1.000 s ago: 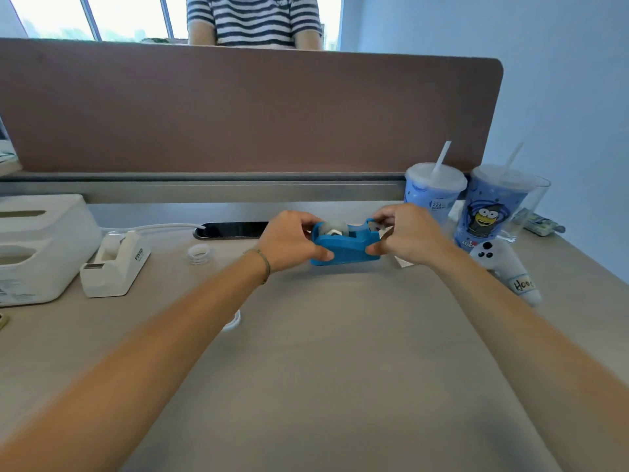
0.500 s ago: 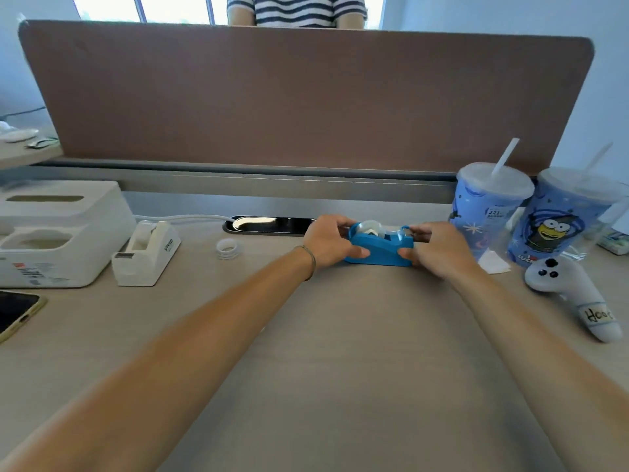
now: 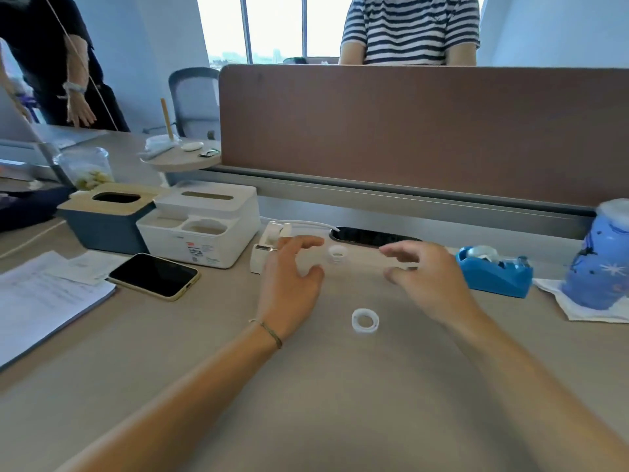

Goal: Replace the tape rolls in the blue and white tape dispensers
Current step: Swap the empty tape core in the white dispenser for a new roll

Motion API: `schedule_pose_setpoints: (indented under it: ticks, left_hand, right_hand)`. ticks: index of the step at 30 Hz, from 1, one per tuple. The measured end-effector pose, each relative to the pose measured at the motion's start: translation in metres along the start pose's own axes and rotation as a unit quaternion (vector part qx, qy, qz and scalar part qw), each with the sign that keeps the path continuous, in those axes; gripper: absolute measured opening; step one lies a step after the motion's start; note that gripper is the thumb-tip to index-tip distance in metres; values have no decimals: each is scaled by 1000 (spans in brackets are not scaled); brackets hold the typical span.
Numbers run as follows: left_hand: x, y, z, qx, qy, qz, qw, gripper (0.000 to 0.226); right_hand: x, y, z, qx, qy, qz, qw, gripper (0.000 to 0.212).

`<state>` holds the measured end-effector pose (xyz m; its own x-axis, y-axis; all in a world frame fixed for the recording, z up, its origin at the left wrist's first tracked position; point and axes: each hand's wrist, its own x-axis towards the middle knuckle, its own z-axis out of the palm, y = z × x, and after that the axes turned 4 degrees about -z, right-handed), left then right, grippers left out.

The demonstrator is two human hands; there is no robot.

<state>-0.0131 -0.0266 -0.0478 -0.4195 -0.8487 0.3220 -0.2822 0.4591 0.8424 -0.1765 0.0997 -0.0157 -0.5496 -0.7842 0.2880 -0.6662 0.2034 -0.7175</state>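
The blue tape dispenser [image 3: 495, 272] stands on the desk at the right with a tape roll seated in it. My right hand [image 3: 430, 279] hovers just left of it, fingers apart, holding nothing. The white tape dispenser [image 3: 267, 245] sits by the white box, partly hidden behind my left hand [image 3: 289, 284], which is open and empty. One small tape roll [image 3: 337, 253] lies between my hands near the back. A second tape roll [image 3: 365, 320] lies flat on the desk nearer to me.
A white organiser box [image 3: 204, 223] and a blue box [image 3: 105, 216] stand at the left, with a phone [image 3: 155, 275] and papers [image 3: 41, 298] in front. A blue cup [image 3: 600, 264] on a napkin is at the far right. A brown divider [image 3: 425, 131] backs the desk; people stand beyond.
Both hands have let go of the blue dispenser and moved left, towards the white dispenser. The view has swung left, so the blue dispenser now sits at the right.
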Motion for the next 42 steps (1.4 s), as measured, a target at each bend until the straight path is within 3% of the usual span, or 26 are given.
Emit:
schedule_pose_setpoints:
  ticks: [4,6,8,14,21,24,27,33,37,42]
  left_hand:
    - [9,-28,-32,75,90,-61,991,64]
    - [13,-40,-37,230,56,-39,971,84]
    - [19,-49,-40,300,9,-62,952,100]
    - [49,-57,-41,274,44,-143,950,69]
    - [54,-66,-51,194,87,-141,967,43]
    - [53,-70,-58,132,54,-145,979,43]
    - [42,-69,-66,108,4,-113,988,41]
    - [12,-30,-72,107,-126,-9,986,34]
    - [-11,-2,-57,75,-183,43,979,34]
    - [-41,28,-25,32,-269,87,959,34]
  right_hand:
    - [31,-31,58,-4,-77,-34,996,35]
    - [49,-42,81,-16,-109,-43,993,36]
    - [63,-50,99,-25,-123,-48,991,36]
    - [76,-55,121,-18,-119,-50,991,33]
    - [74,-42,111,-19,-110,-65,992,31]
    - [75,-39,100,-2,-84,-65,994,31]
    - [74,-35,83,2,-78,-55,995,44]
    - [43,-29,35,-44,-171,-80,981,77]
    - [2,-24,-4,-34,-207,-88,974,71]
    - [-57,0,-52,-37,-165,-52,984,69]
